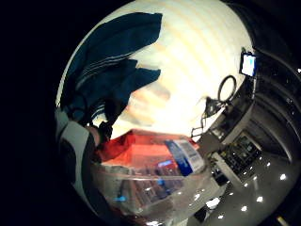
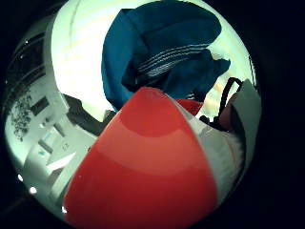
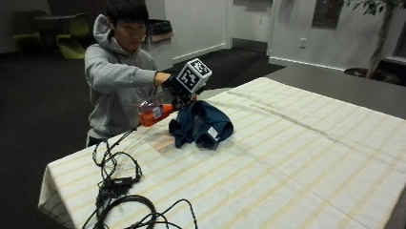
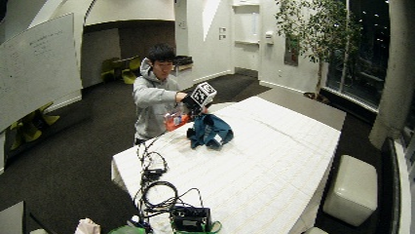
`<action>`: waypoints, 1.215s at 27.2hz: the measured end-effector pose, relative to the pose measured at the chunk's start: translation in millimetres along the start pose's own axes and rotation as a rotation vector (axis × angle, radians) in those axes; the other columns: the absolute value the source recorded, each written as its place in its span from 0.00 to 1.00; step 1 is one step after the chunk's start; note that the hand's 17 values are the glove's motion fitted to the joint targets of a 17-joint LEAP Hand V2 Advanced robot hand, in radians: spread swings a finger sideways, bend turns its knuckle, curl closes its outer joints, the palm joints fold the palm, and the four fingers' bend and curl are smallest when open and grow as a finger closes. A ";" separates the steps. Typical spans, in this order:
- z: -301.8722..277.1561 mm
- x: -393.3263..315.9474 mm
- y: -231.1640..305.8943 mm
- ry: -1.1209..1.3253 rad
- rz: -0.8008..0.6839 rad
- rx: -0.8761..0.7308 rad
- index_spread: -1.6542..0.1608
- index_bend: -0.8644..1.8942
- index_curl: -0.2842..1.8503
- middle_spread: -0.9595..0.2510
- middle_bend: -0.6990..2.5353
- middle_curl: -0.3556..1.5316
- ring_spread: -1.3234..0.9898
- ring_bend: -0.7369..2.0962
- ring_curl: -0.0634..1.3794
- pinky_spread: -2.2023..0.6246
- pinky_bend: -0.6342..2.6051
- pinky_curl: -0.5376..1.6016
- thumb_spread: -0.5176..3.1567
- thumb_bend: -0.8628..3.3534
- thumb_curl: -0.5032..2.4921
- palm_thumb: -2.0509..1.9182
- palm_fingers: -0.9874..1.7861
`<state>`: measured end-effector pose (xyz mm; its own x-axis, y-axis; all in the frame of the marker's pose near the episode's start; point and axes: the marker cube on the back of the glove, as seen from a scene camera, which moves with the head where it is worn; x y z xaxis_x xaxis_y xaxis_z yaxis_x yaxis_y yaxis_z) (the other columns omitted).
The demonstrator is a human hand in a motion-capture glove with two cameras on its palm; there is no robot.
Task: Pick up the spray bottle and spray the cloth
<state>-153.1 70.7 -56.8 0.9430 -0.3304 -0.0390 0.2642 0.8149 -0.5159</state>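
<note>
Striped tablecloth [image 3: 304, 157] covered the table, with 1 crumpled blue cloth [image 3: 202, 125] on it. Just beside the cloth, raised off the table, the gloved right hand [image 3: 172, 88] curled its fingers around the spray bottle [image 3: 153, 113].

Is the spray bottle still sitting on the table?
No, the gloved right hand holds the spray bottle up in the air beside the blue cloth, clear of the striped table.
</note>
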 end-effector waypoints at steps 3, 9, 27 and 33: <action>4.6 -0.8 -6.4 -0.014 -0.009 -0.010 0.82 0.47 0.39 0.69 0.40 0.45 0.50 0.49 0.35 0.68 0.31 0.42 0.25 0.20 0.41 0.75 0.86; -15.0 -8.5 -1.1 -0.074 -0.061 0.059 0.82 0.47 0.39 0.69 0.40 0.45 0.50 0.49 0.35 0.68 0.31 0.42 0.25 0.20 0.42 0.75 0.86; -117.1 -141.4 -9.1 -1.032 -0.557 0.750 0.82 0.46 0.39 0.69 0.40 0.45 0.50 0.49 0.35 0.68 0.31 0.42 0.25 0.20 0.42 0.75 0.86; -120.2 -163.3 -55.8 -1.160 -0.513 0.848 0.82 0.46 0.38 0.69 0.40 0.45 0.50 0.49 0.35 0.69 0.32 0.43 0.25 0.20 0.42 0.75 0.86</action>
<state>-346.1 22.0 -124.5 0.2433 -0.4383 0.8653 0.2555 0.8895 0.3787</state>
